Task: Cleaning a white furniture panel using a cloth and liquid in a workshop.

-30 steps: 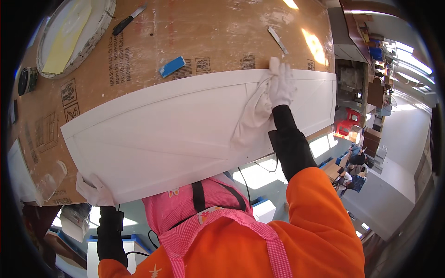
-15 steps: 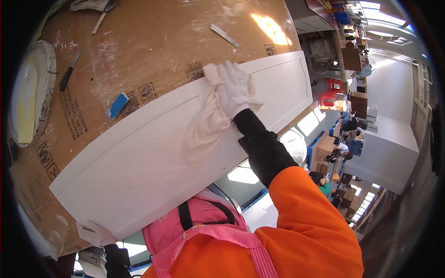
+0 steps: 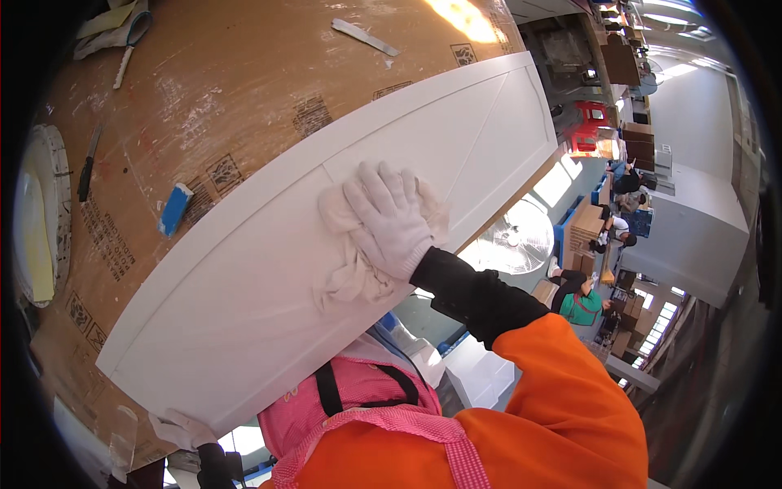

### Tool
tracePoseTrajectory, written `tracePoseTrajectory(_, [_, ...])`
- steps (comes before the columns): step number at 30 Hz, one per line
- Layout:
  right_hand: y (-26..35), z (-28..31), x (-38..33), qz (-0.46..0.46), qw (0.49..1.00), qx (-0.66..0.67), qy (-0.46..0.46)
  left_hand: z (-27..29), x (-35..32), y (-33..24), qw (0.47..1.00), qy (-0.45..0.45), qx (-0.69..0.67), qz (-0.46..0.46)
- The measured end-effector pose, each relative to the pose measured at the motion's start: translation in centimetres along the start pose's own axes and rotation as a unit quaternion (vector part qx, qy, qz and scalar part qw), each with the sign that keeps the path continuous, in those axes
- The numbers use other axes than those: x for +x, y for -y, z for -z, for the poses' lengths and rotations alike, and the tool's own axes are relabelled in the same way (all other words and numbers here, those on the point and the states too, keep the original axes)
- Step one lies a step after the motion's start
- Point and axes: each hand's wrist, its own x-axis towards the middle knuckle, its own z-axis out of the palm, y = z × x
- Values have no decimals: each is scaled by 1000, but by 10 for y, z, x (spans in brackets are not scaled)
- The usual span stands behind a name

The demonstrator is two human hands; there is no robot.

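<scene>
A long white panel (image 3: 244,301) with a raised border and shallow grooves lies across the brown-covered table in front of me. Near its middle, my right hand (image 3: 389,216) in a white glove presses down on a crumpled cream cloth (image 3: 354,281), fingers stretched and spread over it. The cloth bunches out on both sides of the palm. At the panel's near left corner rests my left hand (image 3: 181,429), also gloved, touching the edge with its fingers extended; part of it is hard to make out.
Beyond the panel on the table (image 3: 220,90) lie a blue block (image 3: 175,209), a black-handled knife (image 3: 88,167), a flat pale strip (image 3: 364,37) and a round, paint-smeared lid-like thing (image 3: 61,220). To the right stand a fan (image 3: 517,236), red stools (image 3: 588,129) and seated people.
My right hand and the cloth have slid from the panel's far border back toward me, and the fingers have spread. My left hand stays at the near left corner. The view has shifted slightly.
</scene>
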Motion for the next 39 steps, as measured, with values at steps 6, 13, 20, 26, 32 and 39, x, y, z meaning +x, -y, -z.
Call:
tracePoseTrajectory(6, [-237, 29, 17, -193, 948, -188, -170, -13, -5, 22, 996, -42, 83, -10])
tracePoseTrajectory(13, [-231, 16, 37, -186, 955, -142, -180, -4, 0, 14, 1000, -2, 14, 12])
tracePoseTrajectory(20, [-23, 5, -82, 48, 998, -7, 35, -8, -6, 12, 991, -81, 93, -45])
tracePoseTrajectory(26, [-261, 41, 32, -206, 943, -165, -203, -9, 0, 21, 999, 0, 34, 22])
tracePoseTrajectory(32, [-134, -8, -6, -149, 967, -125, -166, -1, -2, 33, 991, -69, 112, -27])
tracePoseTrajectory(39, [-102, -16, -105, -205, 964, -150, -73, 1, 1, 21, 998, -7, 52, 45])
